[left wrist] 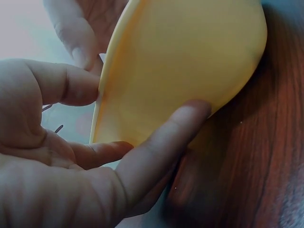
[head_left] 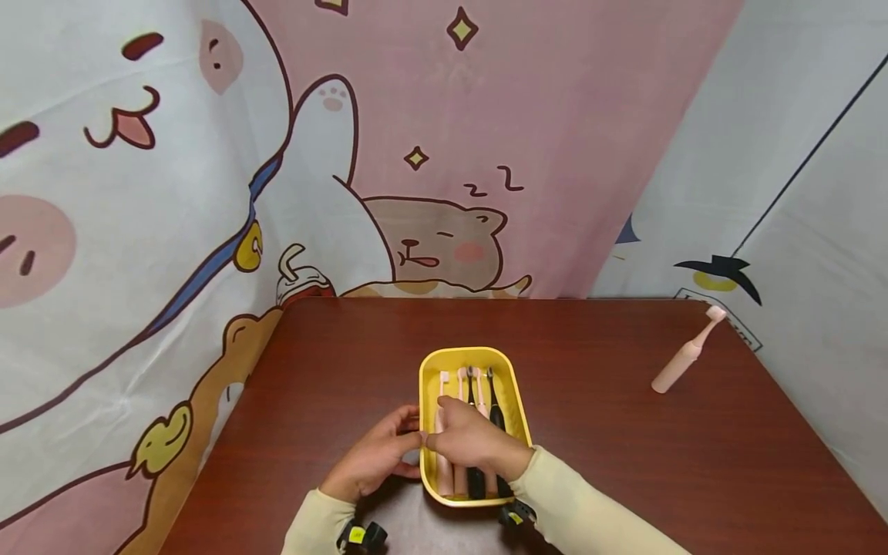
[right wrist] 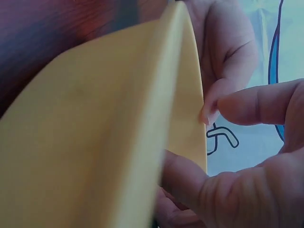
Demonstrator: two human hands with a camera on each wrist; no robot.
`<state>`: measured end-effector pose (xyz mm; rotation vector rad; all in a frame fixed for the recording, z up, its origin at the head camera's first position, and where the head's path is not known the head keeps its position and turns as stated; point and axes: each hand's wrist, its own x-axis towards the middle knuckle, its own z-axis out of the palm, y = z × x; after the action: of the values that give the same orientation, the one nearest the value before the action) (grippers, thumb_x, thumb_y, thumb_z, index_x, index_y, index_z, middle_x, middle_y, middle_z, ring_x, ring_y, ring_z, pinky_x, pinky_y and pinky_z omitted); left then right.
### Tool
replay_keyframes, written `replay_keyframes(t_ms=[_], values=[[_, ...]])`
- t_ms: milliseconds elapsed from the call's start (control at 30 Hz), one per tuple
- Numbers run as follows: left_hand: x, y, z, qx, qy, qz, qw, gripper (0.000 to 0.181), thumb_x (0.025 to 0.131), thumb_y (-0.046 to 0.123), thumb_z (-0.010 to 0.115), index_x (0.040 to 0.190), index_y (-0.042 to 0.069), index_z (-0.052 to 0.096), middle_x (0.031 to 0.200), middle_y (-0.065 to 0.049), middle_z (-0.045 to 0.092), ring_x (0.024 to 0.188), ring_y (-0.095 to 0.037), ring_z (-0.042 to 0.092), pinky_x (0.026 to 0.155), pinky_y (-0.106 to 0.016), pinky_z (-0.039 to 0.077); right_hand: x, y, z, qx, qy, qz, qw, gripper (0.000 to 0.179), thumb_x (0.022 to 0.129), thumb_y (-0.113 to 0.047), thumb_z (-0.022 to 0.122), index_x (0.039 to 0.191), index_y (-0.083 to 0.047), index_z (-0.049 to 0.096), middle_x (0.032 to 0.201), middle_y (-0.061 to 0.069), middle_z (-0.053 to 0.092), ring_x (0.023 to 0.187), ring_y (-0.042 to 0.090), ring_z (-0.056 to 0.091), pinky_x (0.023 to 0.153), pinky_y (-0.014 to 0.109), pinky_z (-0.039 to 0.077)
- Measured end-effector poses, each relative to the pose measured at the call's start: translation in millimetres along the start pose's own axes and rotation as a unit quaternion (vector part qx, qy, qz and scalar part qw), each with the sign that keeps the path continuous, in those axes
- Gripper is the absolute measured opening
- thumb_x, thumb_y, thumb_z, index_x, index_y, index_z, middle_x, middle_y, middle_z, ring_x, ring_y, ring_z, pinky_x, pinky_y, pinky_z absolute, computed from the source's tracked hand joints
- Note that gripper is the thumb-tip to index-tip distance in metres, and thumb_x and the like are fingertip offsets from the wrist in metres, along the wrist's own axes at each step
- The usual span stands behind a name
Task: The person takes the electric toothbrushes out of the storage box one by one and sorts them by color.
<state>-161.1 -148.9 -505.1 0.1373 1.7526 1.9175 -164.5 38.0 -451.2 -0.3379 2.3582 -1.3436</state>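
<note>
A yellow bin [head_left: 513, 389] stands on the table with several electric toothbrushes, pink and black [head_left: 497, 416], lying in it. My left hand [head_left: 375, 455] is at the bin's left side. In the left wrist view its fairly straight fingers [left wrist: 166, 147] press the outer wall and its thumb touches the rim. My right hand [head_left: 475, 439] reaches over the bin, above the leftmost pink toothbrush [head_left: 445, 474]. Its thumb [right wrist: 256, 104] extends past the left rim. Other fingers go behind the near wall in the right wrist view; whether they pinch anything is hidden.
A single pink electric toothbrush [head_left: 680, 366] stands at the right of the dark red-brown table [head_left: 590, 439]. Behind the table hangs a cloth [head_left: 555, 154] printed with cartoon animals. Black camera straps [head_left: 361, 536] sit on both wrists.
</note>
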Motion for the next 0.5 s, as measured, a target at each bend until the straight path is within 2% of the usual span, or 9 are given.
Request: replay_keyframes(t_ms=[167,233,267,333,400,467,500], values=[[-0.7,-0.7,-1.1,-0.003,0.003,0.004,1.0,0.062,0.101,0.011,0.057,0.154,-0.007,0.033,0.15,-0.034,0.041,0.117,-0.026,0.06,0.076,-0.042,0.063,3.0,-3.0,0.6,-0.029,-0.001,-0.003,0.9996,0.079,0.094,-0.015,0.074,0.155,0.018,0.034,0.155,0.035,0.048,0.145,0.045,0.046,0.119,0.063,0.039],[-0.9,-1.0,-1.6,-0.004,0.002,0.005,1.0,0.061,0.101,0.011,0.057,0.154,-0.007,0.033,0.15,-0.034,0.041,0.117,-0.027,0.06,0.077,-0.042,0.063,3.4,-4.2,0.1,-0.05,0.003,-0.008,0.9987,0.077,0.093,-0.015,0.075,0.152,0.017,0.037,0.149,0.033,0.054,0.141,0.044,0.051,0.117,0.061,0.043],[-1.1,-1.3,-1.8,-0.005,0.002,0.005,1.0,0.061,0.101,0.011,0.057,0.154,-0.007,0.033,0.15,-0.033,0.042,0.117,-0.026,0.06,0.076,-0.042,0.063,3.5,-4.7,-0.2,-0.059,-0.002,-0.01,0.9982,0.071,0.093,-0.016,0.075,0.148,0.017,0.043,0.14,0.032,0.061,0.132,0.042,0.058,0.111,0.057,0.049],[-1.5,-1.6,-1.9,-0.005,0.001,0.005,1.0,0.06,0.101,0.01,0.057,0.154,-0.006,0.033,0.149,-0.032,0.043,0.116,-0.026,0.06,0.076,-0.043,0.063,3.9,-4.8,-0.6,-0.063,-0.018,-0.012,0.9978,0.055,0.093,-0.012,0.073,0.135,0.016,0.052,0.116,0.025,0.068,0.108,0.037,0.066,0.089,0.05,0.057],[-1.7,-1.7,-1.8,-0.006,-0.002,0.005,1.0,0.059,0.102,0.01,0.056,0.154,-0.006,0.033,0.148,-0.031,0.044,0.116,-0.026,0.061,0.077,-0.043,0.063,4.0,-4.4,-1.4,-0.069,-0.028,-0.013,0.9971,0.04,0.091,-0.009,0.072,0.121,0.013,0.057,0.096,0.016,0.065,0.088,0.03,0.063,0.074,0.042,0.053],[-1.8,-1.6,-1.7,-0.008,-0.003,0.005,1.0,0.058,0.103,0.01,0.055,0.154,-0.006,0.033,0.149,-0.031,0.044,0.117,-0.026,0.061,0.077,-0.044,0.063,4.0,-2.8,-2.2,-0.06,-0.034,-0.01,0.9976,0.036,0.089,-0.006,0.071,0.118,0.011,0.058,0.096,0.015,0.063,0.085,0.027,0.059,0.072,0.041,0.051],[-1.9,-1.5,-1.7,-0.009,-0.003,0.004,0.9999,0.057,0.104,0.01,0.054,0.155,-0.006,0.033,0.149,-0.031,0.044,0.117,-0.026,0.061,0.078,-0.044,0.063,4.0,-1.4,-2.6,-0.053,-0.032,-0.01,0.9981,0.042,0.088,-0.004,0.071,0.123,0.014,0.057,0.104,0.019,0.065,0.091,0.028,0.061,0.077,0.043,0.054]])
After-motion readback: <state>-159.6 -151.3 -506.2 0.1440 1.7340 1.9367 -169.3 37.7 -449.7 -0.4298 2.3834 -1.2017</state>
